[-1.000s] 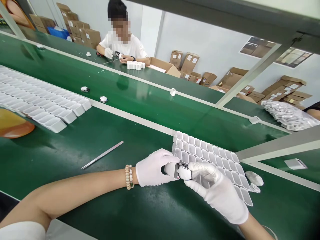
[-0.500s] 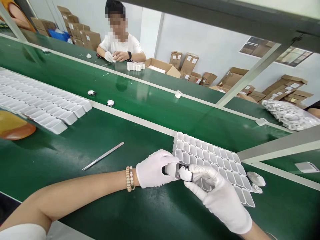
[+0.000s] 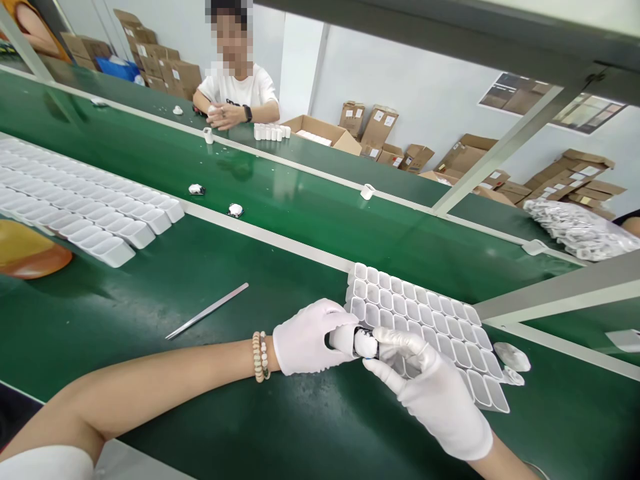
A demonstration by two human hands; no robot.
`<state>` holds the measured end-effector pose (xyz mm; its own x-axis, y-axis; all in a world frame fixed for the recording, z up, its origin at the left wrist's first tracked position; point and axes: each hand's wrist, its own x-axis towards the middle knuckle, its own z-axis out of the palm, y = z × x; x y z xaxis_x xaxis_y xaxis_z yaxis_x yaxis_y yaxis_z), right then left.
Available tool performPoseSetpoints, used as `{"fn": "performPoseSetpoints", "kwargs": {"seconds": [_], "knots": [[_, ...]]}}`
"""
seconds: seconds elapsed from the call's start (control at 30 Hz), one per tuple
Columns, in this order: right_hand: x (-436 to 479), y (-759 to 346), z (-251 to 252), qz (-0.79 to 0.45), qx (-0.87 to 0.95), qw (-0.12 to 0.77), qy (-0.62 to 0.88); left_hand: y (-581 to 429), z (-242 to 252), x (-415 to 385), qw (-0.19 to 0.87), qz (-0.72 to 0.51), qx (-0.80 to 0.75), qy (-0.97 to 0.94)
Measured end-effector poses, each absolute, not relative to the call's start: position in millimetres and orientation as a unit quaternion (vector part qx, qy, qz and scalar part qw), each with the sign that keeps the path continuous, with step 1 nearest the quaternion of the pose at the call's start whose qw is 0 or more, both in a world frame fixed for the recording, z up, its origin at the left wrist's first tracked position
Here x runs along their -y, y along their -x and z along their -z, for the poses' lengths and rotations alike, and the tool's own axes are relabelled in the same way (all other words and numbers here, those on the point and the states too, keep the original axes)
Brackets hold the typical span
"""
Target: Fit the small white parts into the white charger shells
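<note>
Both my hands wear white gloves and meet over the near edge of a white compartment tray (image 3: 425,307). My left hand (image 3: 307,337) is closed round a small white shell (image 3: 344,339). My right hand (image 3: 425,390) pinches a small white insert (image 3: 365,344) with a dark part and presses it against the open end of that shell. A beaded bracelet (image 3: 260,356) sits on my left wrist. Two loose white caps (image 3: 511,357) lie just right of the tray.
Metal tweezers (image 3: 207,311) lie on the green bench to the left. Long rows of white trays (image 3: 85,200) and an orange object (image 3: 27,252) are at far left. Small parts (image 3: 235,211) ride the green belt. A person (image 3: 235,87) works across it, with cardboard boxes behind.
The insert in my right hand has slid further into the shell in my left hand. The loose parts on the belt have drifted right. The person opposite has shifted their hands.
</note>
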<state>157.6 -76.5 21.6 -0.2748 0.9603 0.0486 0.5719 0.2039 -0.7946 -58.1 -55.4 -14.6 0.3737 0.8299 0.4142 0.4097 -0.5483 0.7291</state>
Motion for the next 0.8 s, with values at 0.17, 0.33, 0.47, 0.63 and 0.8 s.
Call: {"fn": "performPoseSetpoints", "kwargs": {"seconds": [0.17,0.33,0.47,0.63,0.8], "knots": [[76,-158,-16,-0.233,0.805,0.245,0.488,59,14,56,0.294,-0.395,-0.404,-0.771],[78,-151,-25,-0.173,0.850,0.144,0.476,59,14,56,0.299,-0.416,-0.395,-0.762],[79,-145,-27,-0.107,0.882,0.112,0.445,61,17,58,0.305,-0.425,-0.390,-0.757],[76,-143,-24,-0.117,0.886,0.144,0.426,62,20,60,0.302,-0.430,-0.391,-0.755],[75,-138,-18,-0.160,0.862,0.256,0.407,59,20,63,0.326,-0.383,-0.380,-0.777]]}}
